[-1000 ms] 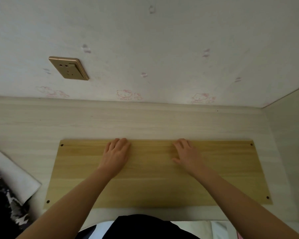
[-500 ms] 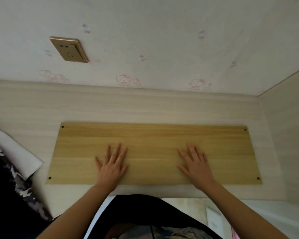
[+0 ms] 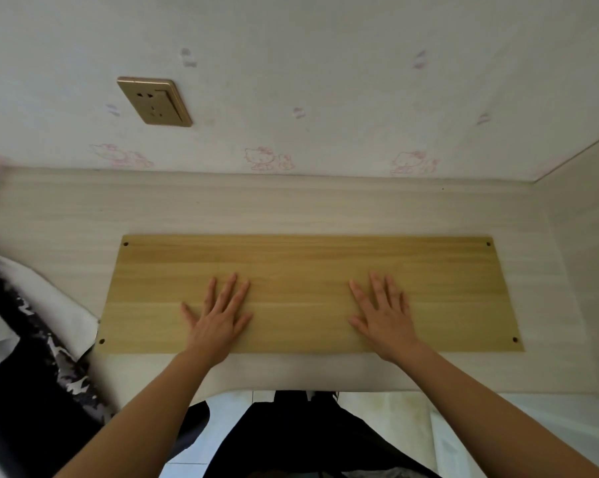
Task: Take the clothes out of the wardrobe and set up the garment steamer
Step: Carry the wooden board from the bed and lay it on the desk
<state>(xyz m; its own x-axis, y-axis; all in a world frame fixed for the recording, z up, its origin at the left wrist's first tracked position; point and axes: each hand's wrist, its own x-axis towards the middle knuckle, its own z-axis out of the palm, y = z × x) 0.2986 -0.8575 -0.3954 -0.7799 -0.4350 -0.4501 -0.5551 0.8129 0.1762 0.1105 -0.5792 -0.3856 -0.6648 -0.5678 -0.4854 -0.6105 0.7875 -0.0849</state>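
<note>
Wooden board point(image 3: 308, 270) under flat left hand point(image 3: 218, 317), right hand point(image 3: 384, 315)

A yellow-brown wooden board point(image 3: 308, 263) lies flat on the pale wood-grain desk point(image 3: 256, 208), with a small dark hole near each of its four corners. Behind the desk rises a wall point(image 3: 325, 63) papered in white with faint pink cartoon cats. A gold-coloured socket plate point(image 3: 155, 101) sits on that wall, up and to the left. At the far left edge a white cloth point(image 3: 63, 305) overlaps the desk, beside a black and grey patterned fabric point(image 3: 32, 357).
</note>
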